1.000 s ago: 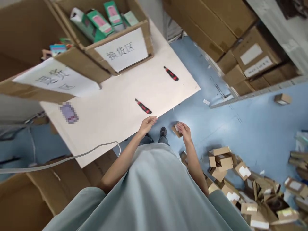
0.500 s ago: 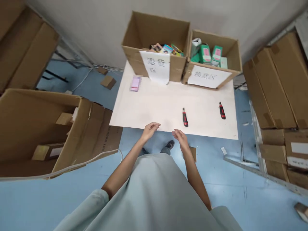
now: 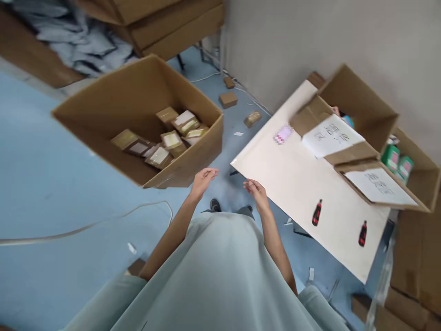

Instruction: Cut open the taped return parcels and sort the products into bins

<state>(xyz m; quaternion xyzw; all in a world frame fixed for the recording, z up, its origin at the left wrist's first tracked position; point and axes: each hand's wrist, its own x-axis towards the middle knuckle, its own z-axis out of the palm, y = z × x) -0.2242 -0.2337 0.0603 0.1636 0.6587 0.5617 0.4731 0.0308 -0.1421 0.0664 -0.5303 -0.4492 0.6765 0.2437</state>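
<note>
My left hand [image 3: 204, 181] is in the air near the front corner of a large open carton [image 3: 193, 168], its fingers loosely extended and nothing in them. Several small taped cardboard boxes [image 3: 172, 141] lie inside that carton. My right hand [image 3: 255, 189] hovers by the near left edge of the white table [image 3: 275, 179], empty, with its fingers slightly bent and apart. On the tabletop lie a red and black box cutter [image 3: 317, 213], a second box cutter [image 3: 363, 233] farther right, and a blurred-out purple item [image 3: 283, 134].
A labelled carton [image 3: 361, 99] and another carton [image 3: 426, 177] holding green packs [image 3: 391, 157] stand along the table's far side. Small boxes [image 3: 228, 99] lie on the blue floor by the wall. A pale cable [image 3: 103, 223] runs at left; stacked cartons [image 3: 413, 257] are at right.
My view and body have turned left, so the large carton now sits ahead and the table has shifted right. Both hands stay empty in front of me.
</note>
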